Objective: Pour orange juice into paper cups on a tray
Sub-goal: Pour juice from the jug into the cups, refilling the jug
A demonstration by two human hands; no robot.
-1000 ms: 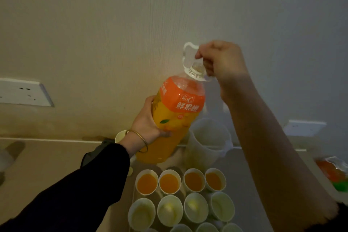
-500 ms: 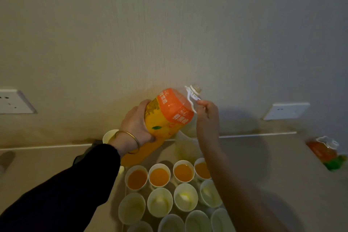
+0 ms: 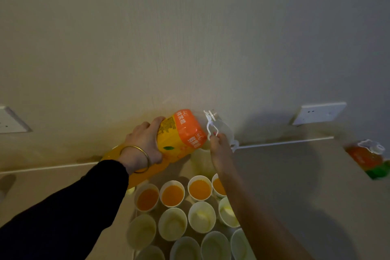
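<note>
Gripped by the left hand [image 3: 143, 143], its neck handle [image 3: 209, 126] pinched by the right hand [image 3: 220, 152], the tilted orange juice bottle [image 3: 179, 139] at 12 o'clock of the paper cups [image 3: 201, 216] could be overtipped and juice spilled.

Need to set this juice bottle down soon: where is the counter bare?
Bare counter lies right of the paper cups, up to the second bottle, and left of the sleeve. The cups themselves are packed tight.

The plastic bottle [image 3: 172, 149] looks glossy, its orange label [image 3: 190, 131] slick. Matt paper cups [image 3: 201, 216] at six o'clock, shiny metal bangle [image 3: 137, 158], dark cloth sleeve [image 3: 63, 207].
</note>
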